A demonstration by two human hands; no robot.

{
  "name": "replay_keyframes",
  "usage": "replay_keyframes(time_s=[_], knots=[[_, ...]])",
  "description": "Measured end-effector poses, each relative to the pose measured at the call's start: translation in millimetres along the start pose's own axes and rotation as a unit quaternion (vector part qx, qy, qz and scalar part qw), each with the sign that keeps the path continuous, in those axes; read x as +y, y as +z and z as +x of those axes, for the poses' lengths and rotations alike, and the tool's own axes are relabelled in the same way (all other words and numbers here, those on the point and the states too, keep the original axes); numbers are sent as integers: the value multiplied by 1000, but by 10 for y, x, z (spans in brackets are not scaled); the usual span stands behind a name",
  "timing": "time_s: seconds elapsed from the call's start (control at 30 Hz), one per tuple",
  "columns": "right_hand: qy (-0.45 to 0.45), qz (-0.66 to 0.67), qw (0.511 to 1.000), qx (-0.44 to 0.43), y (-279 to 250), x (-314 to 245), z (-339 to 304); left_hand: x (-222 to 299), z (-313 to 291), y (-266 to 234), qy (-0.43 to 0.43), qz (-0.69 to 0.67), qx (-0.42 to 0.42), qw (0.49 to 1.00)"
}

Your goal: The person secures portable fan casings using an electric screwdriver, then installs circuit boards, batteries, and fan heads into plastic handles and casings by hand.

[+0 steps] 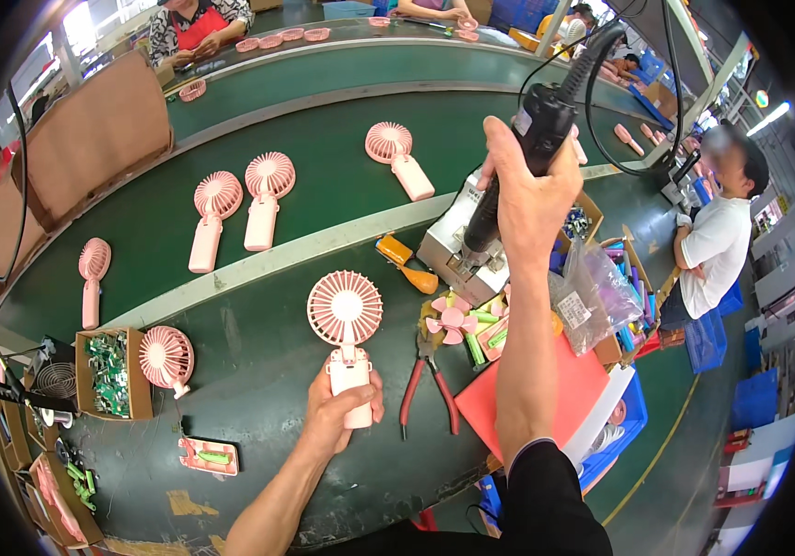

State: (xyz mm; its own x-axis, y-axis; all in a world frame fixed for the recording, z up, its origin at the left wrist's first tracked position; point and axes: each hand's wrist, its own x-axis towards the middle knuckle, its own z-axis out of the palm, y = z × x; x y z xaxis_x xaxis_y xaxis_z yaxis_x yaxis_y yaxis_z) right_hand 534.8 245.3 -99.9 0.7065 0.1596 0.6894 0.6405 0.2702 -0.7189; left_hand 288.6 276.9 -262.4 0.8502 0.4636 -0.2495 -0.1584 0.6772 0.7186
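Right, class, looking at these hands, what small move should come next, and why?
Probably bring the black corded tool in the right hand across to the pink fan: the tool's lower end is at the silver box, while the left hand holds the fan by its handle, apart from the tool.

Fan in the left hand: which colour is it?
The held fan is pale pink, head view.

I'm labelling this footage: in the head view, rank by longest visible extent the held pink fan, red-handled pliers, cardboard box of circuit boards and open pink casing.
1. Held pink fan
2. Red-handled pliers and cardboard box: too close to rank
3. Open pink casing
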Motion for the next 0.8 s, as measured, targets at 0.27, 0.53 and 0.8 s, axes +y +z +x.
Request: replay_keyframes(time_s=[0.27, 0.53, 0.8], knots=[[208, 165, 964, -30, 39, 100, -52, 16, 65, -34, -8, -63, -29, 998], [166, 329, 911, -182, 404, -304, -648, 12, 31, -86, 4, -62, -4, 998], [87, 311, 911, -258, 500, -403, -984, 24, 28, -71, -8, -44, 1, 999]])
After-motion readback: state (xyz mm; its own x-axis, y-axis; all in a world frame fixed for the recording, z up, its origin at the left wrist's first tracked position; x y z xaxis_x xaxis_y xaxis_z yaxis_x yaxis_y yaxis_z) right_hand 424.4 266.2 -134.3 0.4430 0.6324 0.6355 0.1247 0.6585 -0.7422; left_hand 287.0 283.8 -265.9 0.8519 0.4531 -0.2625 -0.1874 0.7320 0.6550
